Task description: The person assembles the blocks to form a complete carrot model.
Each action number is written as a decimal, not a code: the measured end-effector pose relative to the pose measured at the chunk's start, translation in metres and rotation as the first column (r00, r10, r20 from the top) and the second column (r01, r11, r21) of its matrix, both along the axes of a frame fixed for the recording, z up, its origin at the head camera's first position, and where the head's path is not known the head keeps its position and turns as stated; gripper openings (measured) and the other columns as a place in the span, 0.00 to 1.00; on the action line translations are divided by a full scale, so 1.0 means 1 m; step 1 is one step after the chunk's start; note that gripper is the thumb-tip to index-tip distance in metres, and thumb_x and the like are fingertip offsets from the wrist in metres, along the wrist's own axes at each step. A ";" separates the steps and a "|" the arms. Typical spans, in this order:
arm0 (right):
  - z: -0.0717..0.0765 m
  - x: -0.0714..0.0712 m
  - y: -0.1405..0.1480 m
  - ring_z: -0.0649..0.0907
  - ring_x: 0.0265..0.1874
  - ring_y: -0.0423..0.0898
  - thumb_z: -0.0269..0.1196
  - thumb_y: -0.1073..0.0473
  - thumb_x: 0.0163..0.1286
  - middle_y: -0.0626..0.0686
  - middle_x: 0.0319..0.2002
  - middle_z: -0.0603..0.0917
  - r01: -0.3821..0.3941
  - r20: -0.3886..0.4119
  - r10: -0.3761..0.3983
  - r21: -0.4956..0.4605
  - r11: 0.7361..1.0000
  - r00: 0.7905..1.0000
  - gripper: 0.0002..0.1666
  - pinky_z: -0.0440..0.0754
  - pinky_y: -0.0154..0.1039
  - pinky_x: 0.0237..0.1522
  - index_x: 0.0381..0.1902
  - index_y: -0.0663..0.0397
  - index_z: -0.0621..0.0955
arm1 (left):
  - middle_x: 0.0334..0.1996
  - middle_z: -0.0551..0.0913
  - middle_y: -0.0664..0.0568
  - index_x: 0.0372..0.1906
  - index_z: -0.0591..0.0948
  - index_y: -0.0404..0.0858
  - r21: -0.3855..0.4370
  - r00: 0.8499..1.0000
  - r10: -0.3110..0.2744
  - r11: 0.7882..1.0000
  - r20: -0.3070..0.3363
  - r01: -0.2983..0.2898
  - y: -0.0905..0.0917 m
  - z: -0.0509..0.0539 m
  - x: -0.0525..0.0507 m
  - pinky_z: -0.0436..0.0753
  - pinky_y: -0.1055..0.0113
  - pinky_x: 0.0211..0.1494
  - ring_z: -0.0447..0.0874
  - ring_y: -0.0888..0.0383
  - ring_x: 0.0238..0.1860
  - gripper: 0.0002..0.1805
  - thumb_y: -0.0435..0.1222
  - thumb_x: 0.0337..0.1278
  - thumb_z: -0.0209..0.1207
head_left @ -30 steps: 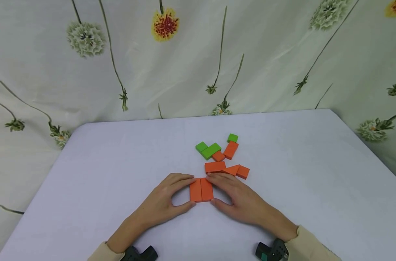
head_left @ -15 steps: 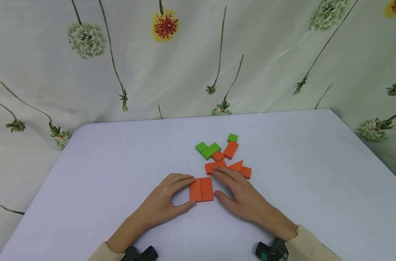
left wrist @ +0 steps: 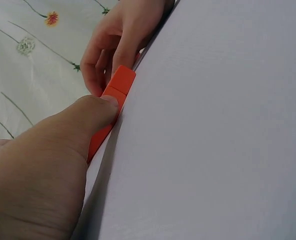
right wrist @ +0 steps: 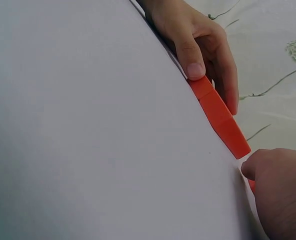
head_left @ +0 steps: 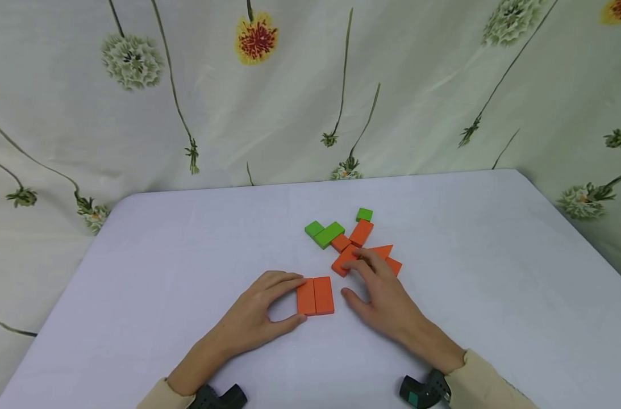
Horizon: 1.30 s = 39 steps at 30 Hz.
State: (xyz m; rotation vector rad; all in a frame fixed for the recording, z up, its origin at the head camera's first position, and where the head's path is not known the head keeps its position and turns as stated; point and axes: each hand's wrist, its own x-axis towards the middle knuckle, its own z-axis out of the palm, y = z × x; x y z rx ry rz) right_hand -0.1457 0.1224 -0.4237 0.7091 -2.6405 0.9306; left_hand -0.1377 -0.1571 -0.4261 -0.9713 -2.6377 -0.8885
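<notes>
Swung askew, one orange block (head_left: 342, 260) touches spread right fingers (head_left: 362, 268), green blocks (head_left: 329, 235) beyond; left fingers (head_left: 284, 288) pinch another block (head_left: 306, 298).

On the surface (head_left: 187, 244), paired blocks (head_left: 324, 295) lie right of the left grip (head_left: 261, 304); further blocks (head_left: 361, 233) lie beyond the right grip (head_left: 380, 292).

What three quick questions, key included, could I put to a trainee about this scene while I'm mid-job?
1. How many green blocks show in the head view?
2. True or false: the left hand pinches a green block.
3. Which hand is nearer the green blocks? A: left hand. B: right hand. C: both equally near.

Key:
1. Three.
2. False; it pinches an orange block.
3. B.
</notes>
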 end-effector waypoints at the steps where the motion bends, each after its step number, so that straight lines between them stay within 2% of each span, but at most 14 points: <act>1: 0.000 0.000 0.000 0.73 0.71 0.55 0.72 0.58 0.66 0.58 0.70 0.73 0.008 0.004 -0.008 -0.005 1.000 1.000 0.23 0.82 0.54 0.64 0.57 0.48 0.80 | 0.61 0.82 0.59 0.65 0.82 0.45 0.001 1.000 0.001 1.000 -0.001 -0.001 0.000 0.000 0.000 0.81 0.56 0.67 0.76 0.59 0.65 0.34 0.46 0.51 0.77; 7: -0.001 -0.002 -0.001 0.72 0.72 0.59 0.73 0.58 0.66 0.61 0.73 0.71 0.039 0.021 -0.038 -0.027 0.999 0.999 0.20 0.81 0.58 0.63 0.54 0.49 0.80 | 0.61 0.81 0.59 0.65 0.82 0.44 0.002 1.000 0.007 1.000 0.005 -0.007 -0.001 0.001 0.001 0.81 0.57 0.67 0.76 0.59 0.65 0.33 0.46 0.51 0.77; 16: 0.002 -0.005 -0.001 0.74 0.70 0.58 0.72 0.61 0.67 0.60 0.68 0.76 0.092 0.053 -0.089 -0.052 0.994 0.995 0.15 0.84 0.54 0.61 0.50 0.52 0.81 | 0.61 0.81 0.60 0.65 0.82 0.44 0.012 1.000 0.009 1.000 0.006 -0.009 -0.003 0.000 0.003 0.81 0.57 0.67 0.76 0.60 0.64 0.33 0.46 0.52 0.77; 23: 0.003 -0.006 0.000 0.82 0.53 0.49 0.73 0.62 0.64 0.55 0.56 0.81 0.086 0.047 -0.081 -0.114 0.990 0.996 0.28 0.85 0.46 0.58 0.59 0.59 0.77 | 0.61 0.81 0.60 0.65 0.82 0.44 0.021 1.000 0.004 1.000 -0.008 -0.004 -0.004 -0.001 0.003 0.81 0.57 0.67 0.76 0.59 0.64 0.33 0.45 0.52 0.76; 25: 0.003 -0.006 0.000 0.82 0.53 0.48 0.74 0.62 0.63 0.54 0.56 0.81 0.077 0.063 -0.069 -0.133 0.988 0.996 0.30 0.85 0.45 0.58 0.61 0.60 0.76 | 0.61 0.81 0.60 0.65 0.82 0.44 0.021 1.000 0.005 1.000 -0.008 -0.005 -0.004 -0.001 0.003 0.81 0.57 0.67 0.76 0.59 0.64 0.33 0.45 0.52 0.76; 29: 0.003 -0.008 0.003 0.83 0.55 0.47 0.73 0.64 0.63 0.53 0.57 0.81 0.021 0.123 0.005 -0.211 0.977 0.992 0.30 0.84 0.42 0.60 0.61 0.58 0.76 | 0.61 0.81 0.60 0.65 0.82 0.44 0.015 1.000 0.012 1.000 0.000 -0.012 -0.003 0.000 0.004 0.81 0.57 0.66 0.76 0.60 0.64 0.33 0.45 0.52 0.77; 33: 0.004 -0.010 0.009 0.83 0.58 0.47 0.72 0.70 0.61 0.50 0.57 0.81 -0.080 0.172 0.137 -0.303 0.950 0.976 0.29 0.82 0.39 0.62 0.59 0.56 0.76 | 0.62 0.81 0.59 0.65 0.82 0.44 0.000 1.000 0.014 1.000 0.014 -0.014 -0.002 0.001 0.003 0.81 0.57 0.67 0.76 0.60 0.64 0.33 0.46 0.52 0.77; 37: 0.003 -0.011 0.016 0.82 0.60 0.44 0.71 0.73 0.60 0.47 0.58 0.80 -0.178 0.190 0.247 -0.320 0.931 0.950 0.30 0.81 0.36 0.63 0.58 0.52 0.77 | 0.62 0.81 0.59 0.65 0.81 0.45 -0.011 0.999 0.013 1.000 0.040 -0.013 -0.001 0.003 0.003 0.81 0.57 0.68 0.76 0.60 0.65 0.33 0.47 0.53 0.76; 39: 0.003 -0.011 0.018 0.81 0.61 0.43 0.72 0.72 0.59 0.46 0.58 0.80 -0.212 0.193 0.278 -0.303 0.929 0.941 0.29 0.81 0.36 0.63 0.58 0.50 0.78 | 0.63 0.80 0.60 0.66 0.81 0.46 -0.016 0.999 0.015 1.000 0.052 -0.014 0.000 0.004 0.003 0.81 0.57 0.68 0.75 0.60 0.65 0.34 0.48 0.53 0.76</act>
